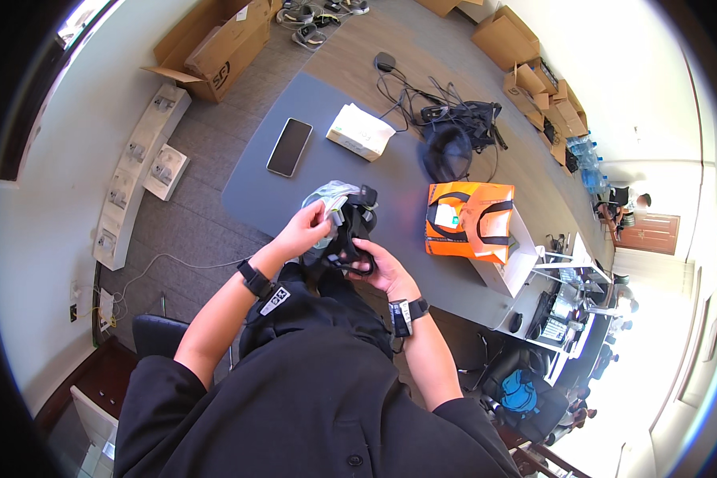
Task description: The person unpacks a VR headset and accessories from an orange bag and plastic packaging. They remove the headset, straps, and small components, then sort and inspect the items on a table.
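Note:
At the near edge of the grey table (388,203), my left hand (302,233) pinches a clear plastic bag (333,190) with something pale and greenish inside. My right hand (385,269) grips a black strap (364,266), part of a bundle of black straps and a small dark plastic piece (367,196). Bag and bundle touch, and where one ends under my fingers is hard to tell. Each wrist wears a black band with a small labelled device. Just beyond lie a smartphone (290,147), screen up, and a tissue box (360,132).
An orange tote bag (472,224) leans by a white box (517,257) to the right. Tangled black cables and a dark mesh item (448,149) lie further back. A power-socket strip (134,173) and an open carton (215,54) stand left. People sit far right.

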Motion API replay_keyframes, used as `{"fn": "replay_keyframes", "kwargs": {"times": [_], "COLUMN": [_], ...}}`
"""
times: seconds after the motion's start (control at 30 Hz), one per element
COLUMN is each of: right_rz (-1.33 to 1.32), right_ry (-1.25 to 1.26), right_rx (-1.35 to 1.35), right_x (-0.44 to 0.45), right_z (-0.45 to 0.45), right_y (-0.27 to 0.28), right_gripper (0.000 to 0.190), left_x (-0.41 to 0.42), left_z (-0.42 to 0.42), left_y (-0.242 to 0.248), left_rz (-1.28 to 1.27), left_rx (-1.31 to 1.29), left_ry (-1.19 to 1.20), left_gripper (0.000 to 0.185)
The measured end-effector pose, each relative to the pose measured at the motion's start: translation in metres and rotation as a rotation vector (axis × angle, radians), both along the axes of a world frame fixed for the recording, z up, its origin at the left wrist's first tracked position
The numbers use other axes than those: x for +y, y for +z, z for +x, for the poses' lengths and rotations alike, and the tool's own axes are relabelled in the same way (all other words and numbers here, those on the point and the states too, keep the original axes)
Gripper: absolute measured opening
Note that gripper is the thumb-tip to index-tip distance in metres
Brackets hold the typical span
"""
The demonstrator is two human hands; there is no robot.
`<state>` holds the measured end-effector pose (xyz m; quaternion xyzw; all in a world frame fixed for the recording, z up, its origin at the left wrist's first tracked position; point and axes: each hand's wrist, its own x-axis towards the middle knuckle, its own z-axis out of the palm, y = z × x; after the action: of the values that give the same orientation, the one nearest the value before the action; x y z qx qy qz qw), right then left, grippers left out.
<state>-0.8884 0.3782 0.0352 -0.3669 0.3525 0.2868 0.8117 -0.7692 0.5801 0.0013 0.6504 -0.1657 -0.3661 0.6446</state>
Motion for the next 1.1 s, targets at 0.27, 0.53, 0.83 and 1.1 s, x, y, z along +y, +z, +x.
{"fn": "replay_keyframes", "kwargs": {"times": [0.27,0.53,0.83,1.1], "right_rz": [0.289,-0.223,-1.067,-0.337], "right_ry": [-0.576,-0.190,-0.041,0.112], "right_rx": [0.079,-0.164,-0.528,-0.112], "right_x": [0.025,0.077,0.056,0.037], "right_z": [0.044,0.060,0.056,0.036], "right_y": [0.006,-0.027,-0.023,-0.048], "right_gripper": [0.019,0.042,0.046,0.057], "left_x": [0.021,0.029,0.034,0.042], "left_z": [-0.017,-0.022,-0.017,-0.008], "left_y": [0.019,0.015,0.011,0.009], "left_rz": [0.006,-0.085,-0.227,-0.291], "left_rx": [-0.164,-0.187,0.175,0.202], "left_ry": [-0.119,-0.001,0.223,0.308], "left_gripper": [0.019,0.020,0.022,0.024]}}
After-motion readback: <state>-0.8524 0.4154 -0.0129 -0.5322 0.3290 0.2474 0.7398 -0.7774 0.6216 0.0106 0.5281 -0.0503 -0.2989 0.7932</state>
